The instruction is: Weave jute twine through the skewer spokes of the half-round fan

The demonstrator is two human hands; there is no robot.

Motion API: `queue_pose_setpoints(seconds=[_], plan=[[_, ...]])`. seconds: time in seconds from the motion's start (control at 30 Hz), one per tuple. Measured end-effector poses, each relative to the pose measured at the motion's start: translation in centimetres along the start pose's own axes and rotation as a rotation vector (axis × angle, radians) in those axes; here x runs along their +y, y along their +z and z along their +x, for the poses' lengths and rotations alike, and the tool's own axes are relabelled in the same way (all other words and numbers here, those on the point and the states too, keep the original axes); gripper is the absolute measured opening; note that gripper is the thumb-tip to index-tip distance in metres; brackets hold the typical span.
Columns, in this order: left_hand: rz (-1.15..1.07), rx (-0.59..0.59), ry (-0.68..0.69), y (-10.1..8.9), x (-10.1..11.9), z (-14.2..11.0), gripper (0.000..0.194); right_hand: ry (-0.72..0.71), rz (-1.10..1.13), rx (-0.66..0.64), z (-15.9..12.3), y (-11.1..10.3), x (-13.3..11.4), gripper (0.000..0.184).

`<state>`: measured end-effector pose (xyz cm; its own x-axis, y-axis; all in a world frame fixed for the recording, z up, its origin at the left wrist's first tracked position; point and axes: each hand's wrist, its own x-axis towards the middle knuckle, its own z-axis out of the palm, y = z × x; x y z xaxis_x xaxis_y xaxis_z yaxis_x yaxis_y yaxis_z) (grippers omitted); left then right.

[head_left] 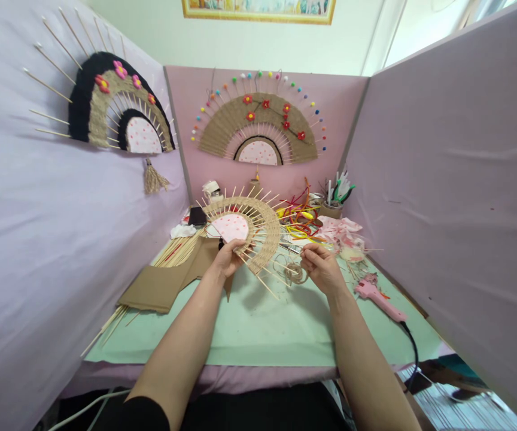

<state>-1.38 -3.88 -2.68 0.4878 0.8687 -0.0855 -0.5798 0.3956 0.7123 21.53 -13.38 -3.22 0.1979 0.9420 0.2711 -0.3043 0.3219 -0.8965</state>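
Note:
My left hand (230, 257) is closed on the lower edge of a half-round woven fan (268, 233), holding it tilted above the table. Thin wooden sticks radiate from the fan's pink dotted centre (230, 227), with a band of tan twine woven through them. To the right of the fan, my right hand (322, 266) has thumb and fingertips pinched together on what looks like a thin strand of twine. A loose coil of twine (294, 273) hangs or lies between the fan and that hand; which of the two I cannot tell.
Cardboard pieces (155, 288) and wooden sticks (180, 248) lie at the left. A pink glue gun (380, 299) with its cord rests at the right. Behind are coloured pipe cleaners (301, 209) and a tool pot (331, 209). Finished fans (258, 129) hang on the partitions.

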Motion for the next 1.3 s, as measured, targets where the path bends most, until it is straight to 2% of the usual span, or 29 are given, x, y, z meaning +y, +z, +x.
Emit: queue_pose_setpoints(seconds=[0.27,0.43,0.63,0.77,1.0,1.2,1.3], plan=[[-0.036,-0.017,-0.015,0.4,0.0,-0.2,0.020,-0.029,-0.184,0.052,0.1,0.0,1.0,0.024],[-0.004,-0.054,-0.050,0.9,-1.1,-0.3,0.018,-0.080,-0.386,0.057,0.0,0.6,1.1,0.023],[-0.016,-0.092,-0.139,1.6,-2.5,-0.3,0.018,-0.157,-0.494,0.240,-0.1,1.4,0.9,0.024],[-0.080,-0.102,-0.142,1.6,-2.2,-0.4,0.021,-0.156,-0.528,0.279,-0.2,1.5,0.7,0.025],[-0.164,-0.205,-0.210,1.7,-1.9,-0.9,0.028,-0.109,-0.496,0.198,-0.2,1.5,0.7,0.024],[-0.107,-0.165,-0.229,1.5,-3.2,-0.5,0.028,0.014,-0.470,0.032,-0.1,1.1,2.3,0.028],[-0.114,-0.220,-0.279,1.4,-3.6,-0.5,0.032,0.051,-0.466,-0.067,-0.1,1.3,3.0,0.031]])
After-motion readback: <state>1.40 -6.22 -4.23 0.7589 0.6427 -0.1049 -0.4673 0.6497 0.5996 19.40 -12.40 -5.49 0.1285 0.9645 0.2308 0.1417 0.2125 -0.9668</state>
